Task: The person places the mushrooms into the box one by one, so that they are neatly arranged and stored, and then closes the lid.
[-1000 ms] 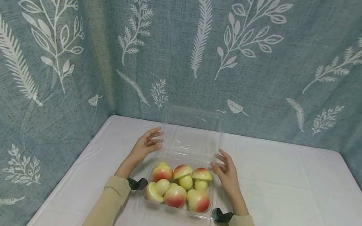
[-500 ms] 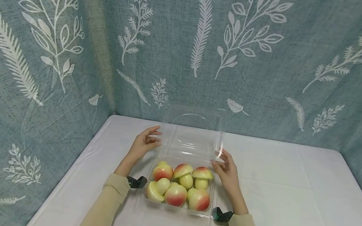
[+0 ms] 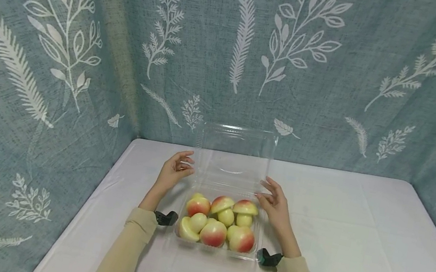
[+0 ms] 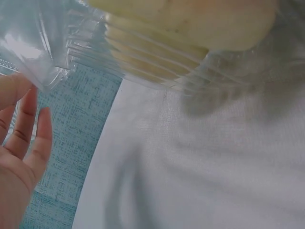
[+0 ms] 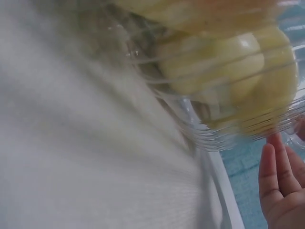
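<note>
A clear plastic clamshell box (image 3: pixel 215 251) stands on the table with its lid (image 3: pixel 236 156) raised upright at the back. Inside lie several mushroom-shaped pieces (image 3: pixel 213 234) with red-and-yellow caps and pale yellow stems, in two rows. My left hand (image 3: pixel 171 171) pinches the lid's left edge; in the left wrist view the thumb (image 4: pixel 14 89) lies against a corner of the clear plastic. On the opposite side my right hand (image 3: pixel 277 206) pinches the lid's right edge near the hinge. Most of the right thumb is cut off in the right wrist view.
A white cloth covers the table (image 3: pixel 339 245). Behind and to the left hangs a blue-green curtain (image 3: pixel 308 122) with white leaf prints, close behind the raised lid. Black camera mounts sit on both wrists, beside the box.
The lid has tipped slightly and its top edge now stands a little higher and further right. The box has shifted very slightly away. Both hands stay at the lid's sides.
</note>
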The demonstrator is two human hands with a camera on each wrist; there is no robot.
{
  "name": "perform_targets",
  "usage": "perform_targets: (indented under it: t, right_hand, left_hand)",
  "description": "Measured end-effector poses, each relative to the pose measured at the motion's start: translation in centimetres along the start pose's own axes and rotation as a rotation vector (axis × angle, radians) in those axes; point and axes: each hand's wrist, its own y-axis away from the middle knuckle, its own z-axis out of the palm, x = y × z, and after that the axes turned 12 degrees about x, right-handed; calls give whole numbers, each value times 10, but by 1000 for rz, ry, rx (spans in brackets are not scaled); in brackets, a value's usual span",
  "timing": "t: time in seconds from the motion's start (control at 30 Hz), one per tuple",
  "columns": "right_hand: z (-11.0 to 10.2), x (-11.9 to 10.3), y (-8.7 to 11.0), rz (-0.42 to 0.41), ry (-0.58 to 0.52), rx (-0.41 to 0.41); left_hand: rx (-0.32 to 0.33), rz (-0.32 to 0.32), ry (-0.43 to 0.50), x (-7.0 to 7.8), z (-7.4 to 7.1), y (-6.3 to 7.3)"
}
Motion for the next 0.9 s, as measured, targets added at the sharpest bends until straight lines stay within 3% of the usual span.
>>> perform_targets:
  t: [0.37,0.9]
  right_hand:
    - [-7,25,-8,-37,-36,1]
    - [-13,19,-6,5,30,-25]
  left_hand:
    - [17,47,31,2,1,2]
    - [40,95,41,1,0,8]
